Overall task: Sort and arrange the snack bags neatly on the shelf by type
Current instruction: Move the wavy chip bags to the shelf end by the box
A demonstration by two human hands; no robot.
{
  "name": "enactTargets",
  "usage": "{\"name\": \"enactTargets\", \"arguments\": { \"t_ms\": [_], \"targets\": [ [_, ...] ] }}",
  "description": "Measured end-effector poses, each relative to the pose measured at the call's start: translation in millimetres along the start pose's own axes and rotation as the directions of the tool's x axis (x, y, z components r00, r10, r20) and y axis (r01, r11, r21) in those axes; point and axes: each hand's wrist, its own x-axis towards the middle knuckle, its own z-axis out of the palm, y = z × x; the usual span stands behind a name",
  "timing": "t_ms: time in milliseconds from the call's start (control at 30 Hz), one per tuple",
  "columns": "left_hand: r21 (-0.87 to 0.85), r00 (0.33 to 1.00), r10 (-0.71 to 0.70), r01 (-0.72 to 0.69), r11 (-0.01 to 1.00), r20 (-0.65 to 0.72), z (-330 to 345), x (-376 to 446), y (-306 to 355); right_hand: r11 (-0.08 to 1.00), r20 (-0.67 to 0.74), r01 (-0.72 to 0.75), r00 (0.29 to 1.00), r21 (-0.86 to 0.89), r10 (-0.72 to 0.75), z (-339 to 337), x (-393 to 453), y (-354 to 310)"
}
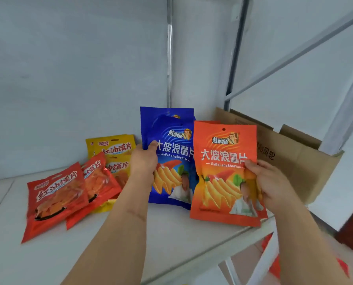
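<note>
Pale walls enclose a white shelf with grey metal uprights, and a cardboard box stands at about two o'clock, behind the bags. At the centre the blue snack bags stand upright, leaning back toward the wall; the left hand grips their left edge, thumb on the front. Just beside them, at three o'clock, the orange snack bags stand in a small stack, pinched at the right edge by the right hand, fingers curled over the front. At nine o'clock the yellow snack bags lean against the wall, while the red snack bags lie tumbled in front of them, overlapping at odd angles. The sorting looks well along, since each colour is already gathered into its own group. What seems left is settling the blue and orange stacks squarely and standing the red and yellow bags in tidy rows.
</note>
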Motion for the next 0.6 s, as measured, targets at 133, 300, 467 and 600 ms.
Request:
{"name": "enactTargets", "arguments": {
  "t_ms": [133,300,467,600],
  "targets": [
    [0.1,0.992,0.042,-0.03,0.995,-0.115,27,9,-12,0.989,-0.071,0.065,0.995,-0.134,-0.075,-13,66,1],
    [0.16,0.959,0.087,-0.045,0.986,-0.271,66,5,-26,0.85,-0.114,0.27,0.928,-0.451,-0.355,-8,128,12],
    [0.132,0.935,0.111,-0.069,0.989,-0.337,89,16,-26,0.821,-0.122,0.303,0.906,-0.484,-0.406,2,154,8],
    [0.149,0.914,0.135,-0.083,0.985,-0.382,101,25,-25,0.782,-0.154,0.31,0.878,-0.541,-0.454,15,168,4]
  ]
}}
